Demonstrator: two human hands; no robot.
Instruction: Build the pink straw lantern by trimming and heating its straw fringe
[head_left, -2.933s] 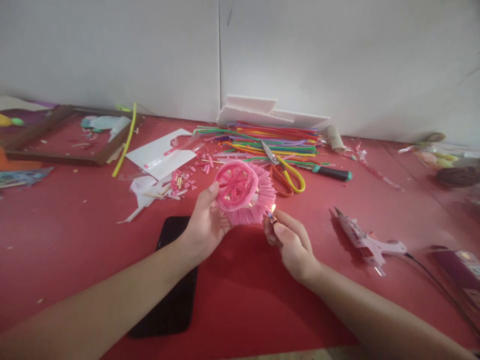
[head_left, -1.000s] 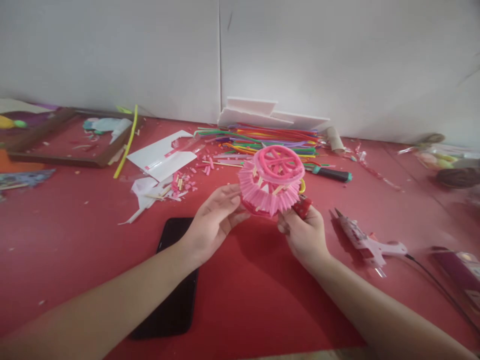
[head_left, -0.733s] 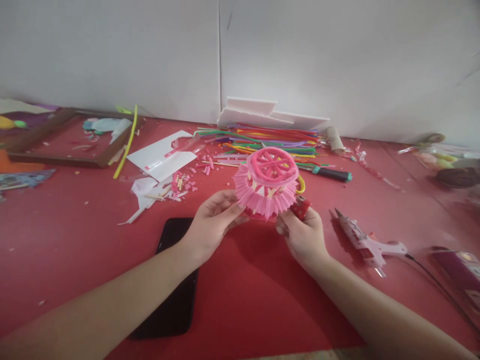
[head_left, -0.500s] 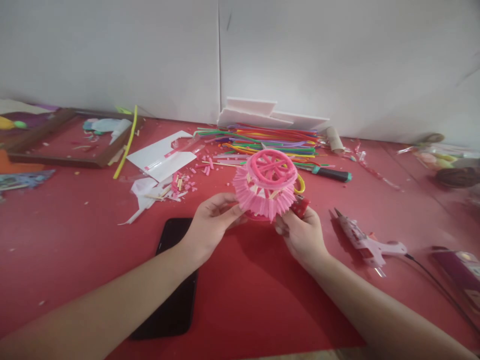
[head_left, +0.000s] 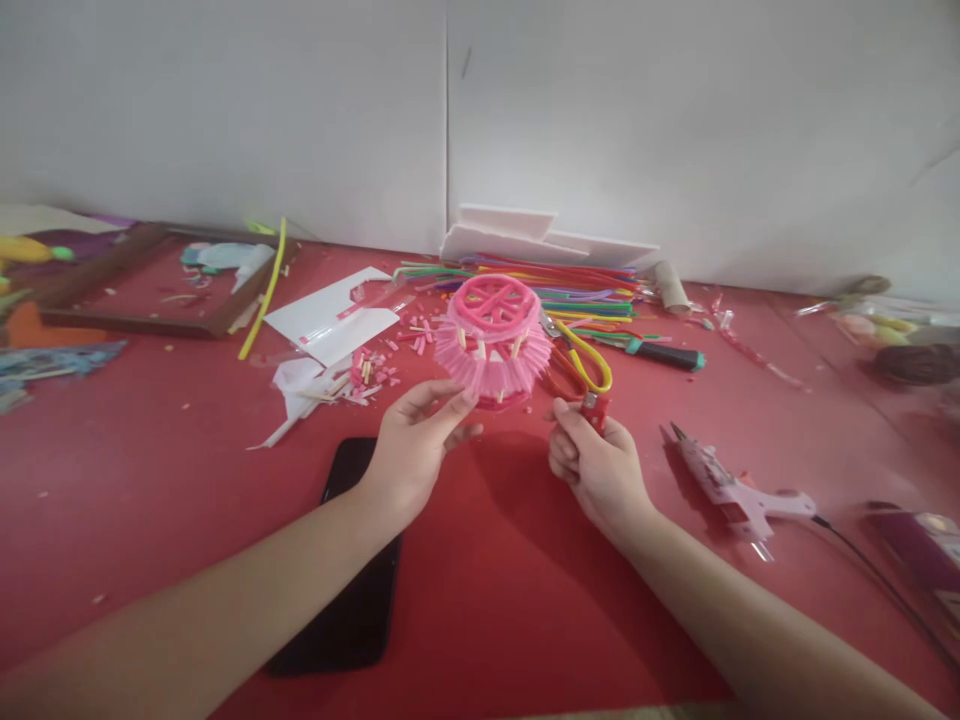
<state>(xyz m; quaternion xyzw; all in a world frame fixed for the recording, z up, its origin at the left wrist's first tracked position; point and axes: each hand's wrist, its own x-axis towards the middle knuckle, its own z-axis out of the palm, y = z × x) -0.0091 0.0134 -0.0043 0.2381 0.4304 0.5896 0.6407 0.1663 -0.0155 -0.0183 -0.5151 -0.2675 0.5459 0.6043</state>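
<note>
My left hand (head_left: pixel 420 450) pinches the lower left edge of a pink craft piece (head_left: pixel 495 345), holding it up above the table. The piece has a round top ring crossed by bars, a pleated pink skirt around its middle and pale sticks showing between. A short gap to the right, my right hand (head_left: pixel 600 460) is closed around a red lighter (head_left: pixel 595 410), its metal end upward. Yellow-handled scissors (head_left: pixel 592 360) lie just beyond that hand, partly hidden by the craft piece.
A pink glue gun (head_left: pixel 739 490) with a cord lies at right. A black phone (head_left: pixel 345 610) is under my left forearm. Behind are colourful pipe cleaners (head_left: pixel 577 285), a black-handled cutter (head_left: pixel 667 353), a cardboard tube (head_left: pixel 670 288), pink scraps (head_left: pixel 371 370) and a brown frame (head_left: pixel 127 322).
The craft piece has moved left, away from my right hand, which has let it go and keeps the lighter. The scissors behind are now more visible.
</note>
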